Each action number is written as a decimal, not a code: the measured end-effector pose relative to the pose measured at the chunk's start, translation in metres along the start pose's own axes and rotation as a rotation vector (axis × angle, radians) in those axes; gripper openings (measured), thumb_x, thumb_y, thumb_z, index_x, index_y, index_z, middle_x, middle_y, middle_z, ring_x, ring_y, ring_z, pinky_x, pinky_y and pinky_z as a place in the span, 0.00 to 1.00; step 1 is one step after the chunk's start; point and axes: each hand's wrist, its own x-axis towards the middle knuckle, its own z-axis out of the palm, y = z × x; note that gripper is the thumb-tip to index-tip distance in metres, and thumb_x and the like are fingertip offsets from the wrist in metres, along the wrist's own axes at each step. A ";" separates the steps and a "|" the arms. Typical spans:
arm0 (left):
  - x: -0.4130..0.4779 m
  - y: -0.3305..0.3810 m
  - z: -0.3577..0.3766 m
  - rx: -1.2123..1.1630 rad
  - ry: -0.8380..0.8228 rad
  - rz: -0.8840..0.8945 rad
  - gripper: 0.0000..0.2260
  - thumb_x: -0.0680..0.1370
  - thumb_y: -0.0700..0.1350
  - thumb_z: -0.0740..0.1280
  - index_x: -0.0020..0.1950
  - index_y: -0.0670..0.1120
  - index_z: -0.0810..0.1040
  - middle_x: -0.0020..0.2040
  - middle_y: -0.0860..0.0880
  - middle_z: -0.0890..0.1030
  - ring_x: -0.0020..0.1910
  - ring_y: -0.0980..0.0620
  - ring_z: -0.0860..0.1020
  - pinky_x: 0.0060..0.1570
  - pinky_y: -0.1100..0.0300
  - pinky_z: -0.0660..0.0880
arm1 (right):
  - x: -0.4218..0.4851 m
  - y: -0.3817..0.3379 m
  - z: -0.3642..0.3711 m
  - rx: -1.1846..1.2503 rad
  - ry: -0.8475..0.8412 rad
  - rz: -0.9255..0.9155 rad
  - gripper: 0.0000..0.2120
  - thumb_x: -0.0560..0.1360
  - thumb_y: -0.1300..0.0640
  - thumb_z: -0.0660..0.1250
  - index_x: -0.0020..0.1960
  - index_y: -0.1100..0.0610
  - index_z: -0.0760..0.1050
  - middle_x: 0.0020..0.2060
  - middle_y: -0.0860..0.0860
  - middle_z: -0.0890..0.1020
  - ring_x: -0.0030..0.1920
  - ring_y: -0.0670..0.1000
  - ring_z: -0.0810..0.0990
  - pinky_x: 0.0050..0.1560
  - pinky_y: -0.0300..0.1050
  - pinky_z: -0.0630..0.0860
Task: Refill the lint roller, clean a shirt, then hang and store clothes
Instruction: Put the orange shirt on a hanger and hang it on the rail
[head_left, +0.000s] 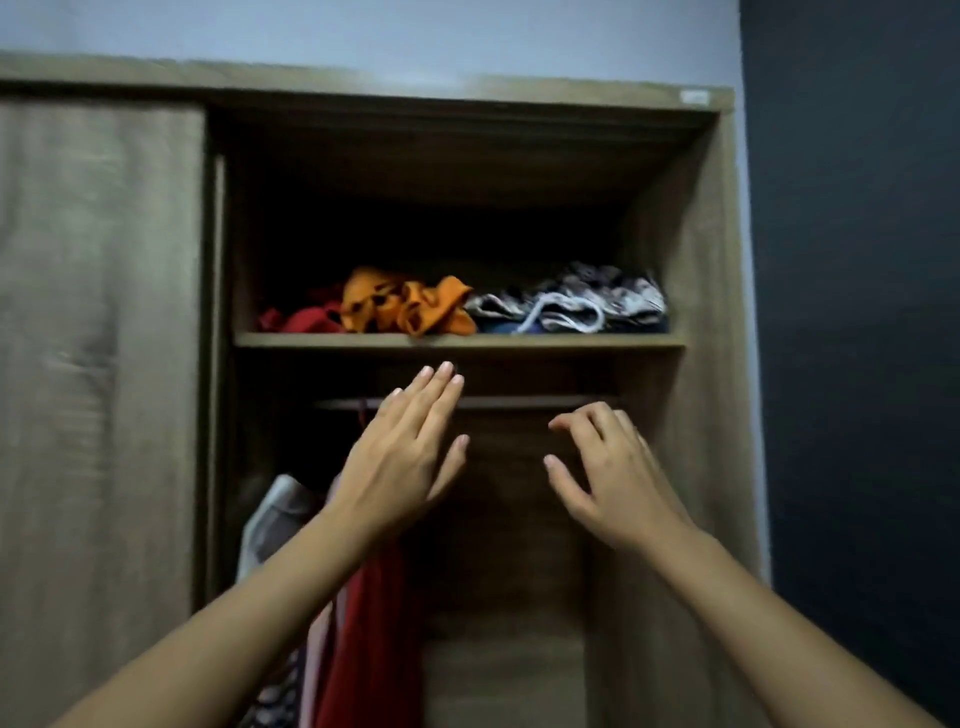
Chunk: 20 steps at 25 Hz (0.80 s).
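Note:
I face an open wooden wardrobe (670, 249). Both my hands are raised in front of its hanging rail (519, 402). My left hand (405, 452) has straight fingers pointing up toward the shelf (457, 340) and holds nothing. My right hand (608, 467) is empty too, its fingers loosely curled just below the rail. Hanging clothes, a red garment (374, 623) and a pale one (275, 514), sit at the left under the rail, partly behind my left forearm. On the shelf lie a red and orange heap (405, 306) and a white-and-blue patterned heap (576, 304).
A sliding wooden door (98, 364) covers the wardrobe's left half. A dark wall (857, 312) stands to the right. The rail's right part carries no hangers, and the wooden back panel (509, 519) shows behind it.

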 end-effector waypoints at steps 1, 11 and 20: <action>0.004 -0.029 -0.002 0.032 0.026 0.016 0.24 0.77 0.51 0.57 0.68 0.37 0.70 0.68 0.38 0.71 0.68 0.42 0.70 0.66 0.49 0.65 | 0.020 -0.011 0.012 -0.002 -0.002 -0.016 0.19 0.73 0.45 0.57 0.59 0.54 0.71 0.51 0.50 0.74 0.51 0.52 0.73 0.52 0.48 0.74; 0.071 -0.188 0.036 -0.025 -0.026 -0.328 0.32 0.79 0.61 0.50 0.77 0.43 0.52 0.77 0.43 0.54 0.76 0.47 0.52 0.72 0.50 0.54 | 0.202 -0.060 0.055 0.020 -0.008 -0.011 0.32 0.73 0.37 0.60 0.72 0.50 0.58 0.69 0.54 0.63 0.69 0.55 0.63 0.67 0.52 0.65; 0.063 -0.205 0.065 0.139 -0.126 -0.387 0.38 0.79 0.64 0.39 0.69 0.37 0.68 0.68 0.39 0.72 0.67 0.42 0.71 0.64 0.50 0.59 | 0.299 -0.075 0.122 0.082 -0.506 0.170 0.43 0.63 0.22 0.54 0.71 0.33 0.41 0.75 0.61 0.54 0.72 0.66 0.58 0.70 0.63 0.57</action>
